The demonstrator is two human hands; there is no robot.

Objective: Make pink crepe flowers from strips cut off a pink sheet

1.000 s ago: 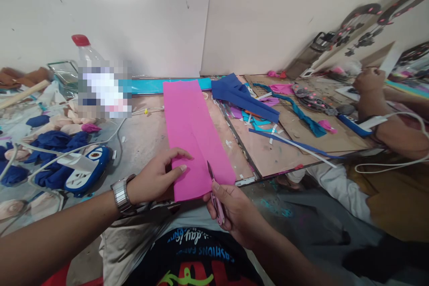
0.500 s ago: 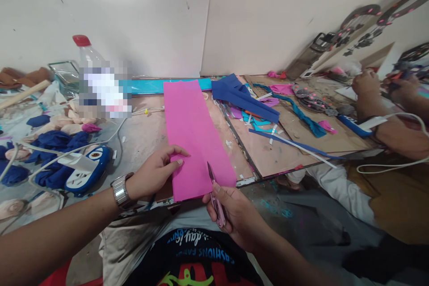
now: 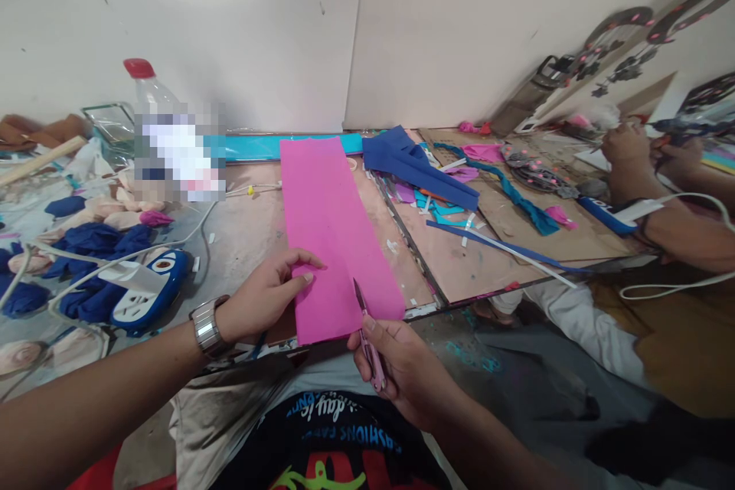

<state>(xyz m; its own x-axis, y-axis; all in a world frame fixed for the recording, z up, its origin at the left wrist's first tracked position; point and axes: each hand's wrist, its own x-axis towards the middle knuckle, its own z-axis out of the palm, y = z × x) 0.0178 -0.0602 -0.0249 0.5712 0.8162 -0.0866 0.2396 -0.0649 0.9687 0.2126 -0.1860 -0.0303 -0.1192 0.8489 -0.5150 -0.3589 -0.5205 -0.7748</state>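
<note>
A long pink fabric strip (image 3: 327,222) lies across the table, its near end hanging slightly over the front edge. My left hand (image 3: 276,287) rests on the strip's left side, thumb and fingers apart and pressing it down; some fingers are hidden. In my right hand (image 3: 396,364) is a folding knife (image 3: 374,360) with a pink handle, fingers wrapped around it. Its dark, pointed blade lies over the near part of the fabric, tip away from me.
Blue fabric (image 3: 422,168) and scraps lie right of the strip. To the left are a power strip (image 3: 152,291), a white cord, fabric bundles and a red-capped bottle (image 3: 141,69). Another person's hands (image 3: 628,149) work at far right. A turquoise strip (image 3: 253,148) runs along the wall.
My knife tip has shifted very slightly left and down; my left hand and the fabric look the same. At far right, the other person's hands have moved a little.
</note>
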